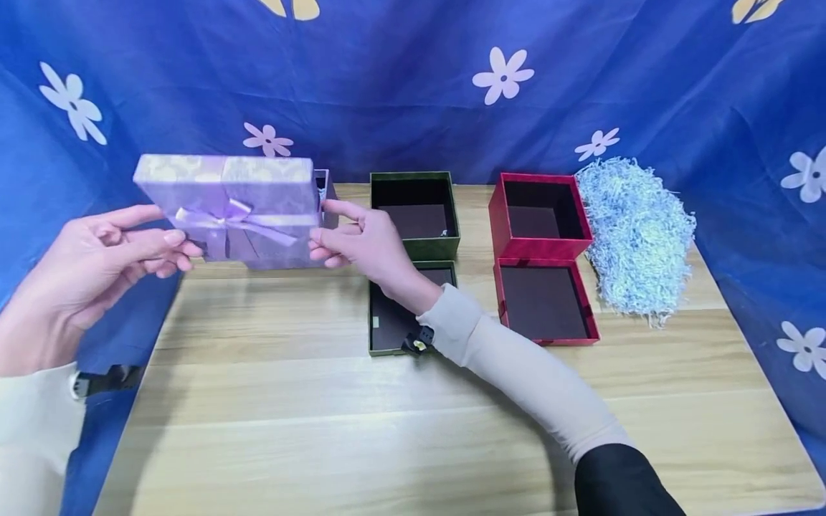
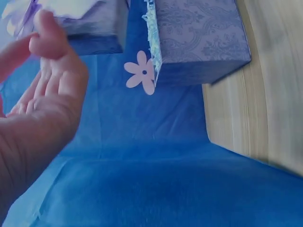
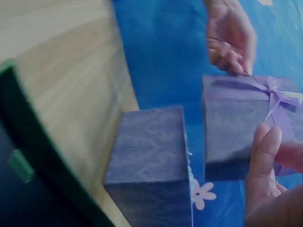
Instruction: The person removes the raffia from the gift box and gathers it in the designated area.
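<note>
A purple patterned box lid (image 1: 271,190) with a satin ribbon bow (image 1: 226,216) is held up between both hands. My left hand (image 1: 103,269) pinches its left edge, and my right hand (image 1: 374,247) pinches the right edge. Behind and below the lid stands the matching purple box (image 2: 203,38), mostly hidden in the head view. Pale blue shredded paper (image 2: 152,35) shows along its open rim in the left wrist view. From the right wrist, the lid (image 3: 229,127) hangs apart from the box (image 3: 149,146).
An open green box (image 1: 416,249) has its upturned lid (image 1: 387,301) in front, partly under my right forearm. To the right stand an open red box (image 1: 542,247) and its upturned lid (image 1: 548,301). A heap of blue shredded paper (image 1: 639,236) lies beside them on the wooden table (image 1: 413,444).
</note>
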### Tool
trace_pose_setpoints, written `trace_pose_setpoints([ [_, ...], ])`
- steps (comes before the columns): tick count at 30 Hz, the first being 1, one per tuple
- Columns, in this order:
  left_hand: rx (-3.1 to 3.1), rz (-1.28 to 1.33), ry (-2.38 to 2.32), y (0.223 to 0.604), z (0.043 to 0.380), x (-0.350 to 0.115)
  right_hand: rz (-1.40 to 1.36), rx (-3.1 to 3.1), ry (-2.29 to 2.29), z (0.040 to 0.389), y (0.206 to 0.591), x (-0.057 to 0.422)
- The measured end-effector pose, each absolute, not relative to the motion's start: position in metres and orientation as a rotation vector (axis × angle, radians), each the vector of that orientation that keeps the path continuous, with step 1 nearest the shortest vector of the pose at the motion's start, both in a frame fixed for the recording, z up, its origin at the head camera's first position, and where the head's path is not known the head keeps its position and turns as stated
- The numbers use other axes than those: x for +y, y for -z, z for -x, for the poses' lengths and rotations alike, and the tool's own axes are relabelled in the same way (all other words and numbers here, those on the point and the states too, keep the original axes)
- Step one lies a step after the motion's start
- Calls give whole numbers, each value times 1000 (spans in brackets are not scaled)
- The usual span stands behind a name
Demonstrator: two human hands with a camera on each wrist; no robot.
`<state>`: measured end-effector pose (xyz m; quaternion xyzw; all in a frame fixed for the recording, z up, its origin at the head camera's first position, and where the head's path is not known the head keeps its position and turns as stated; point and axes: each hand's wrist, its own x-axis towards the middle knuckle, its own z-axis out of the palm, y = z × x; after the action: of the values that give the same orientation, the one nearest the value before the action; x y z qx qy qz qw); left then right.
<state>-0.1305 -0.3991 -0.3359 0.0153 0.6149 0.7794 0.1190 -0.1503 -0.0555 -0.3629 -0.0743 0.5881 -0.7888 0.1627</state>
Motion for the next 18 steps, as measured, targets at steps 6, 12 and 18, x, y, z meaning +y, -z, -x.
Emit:
trace_pose_setpoints([
  [6,1518,-222,-2271,348,119,-416,346,1827,2141,128,374,-53],
  [12,1742,29,-2142,362,93,-425,321,1865,2056,103,387,-56],
  [18,1809,-19,-2046,380,78,-424,305,1899,1979,92,402,-59],
])
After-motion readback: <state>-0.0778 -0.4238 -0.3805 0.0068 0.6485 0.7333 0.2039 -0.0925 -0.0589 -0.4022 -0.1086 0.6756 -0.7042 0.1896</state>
